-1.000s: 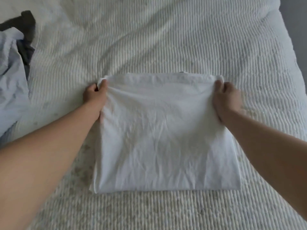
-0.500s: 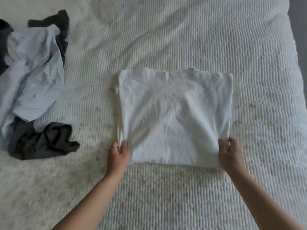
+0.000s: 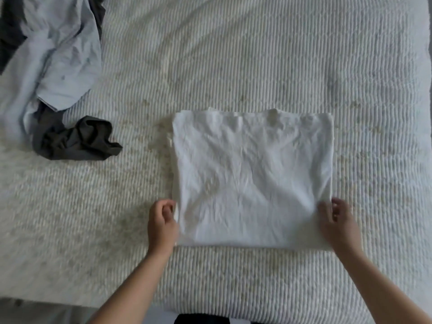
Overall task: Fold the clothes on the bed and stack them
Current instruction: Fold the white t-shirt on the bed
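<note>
A white garment (image 3: pixel 252 178), folded into a rough square, lies flat on the bed a little right of centre. My left hand (image 3: pixel 162 225) is at its near left corner, fingers curled, pinching the left edge. At the near right corner my right hand (image 3: pixel 336 224) holds the cloth, thumb on top and fingers at the right edge. A crumpled light blue garment (image 3: pixel 53 50) and a dark grey garment (image 3: pixel 77 139) lie unfolded at the far left.
The bed (image 3: pixel 233 66) has a white ribbed cover. Its near edge (image 3: pixel 70 302) runs along the bottom of the view. More dark cloth (image 3: pixel 9 31) shows under the blue garment at the top left corner.
My hands left the garment's far corners and came back to its near corners, where they stay. The view has swung, bringing the unfolded clothes into sight at left.
</note>
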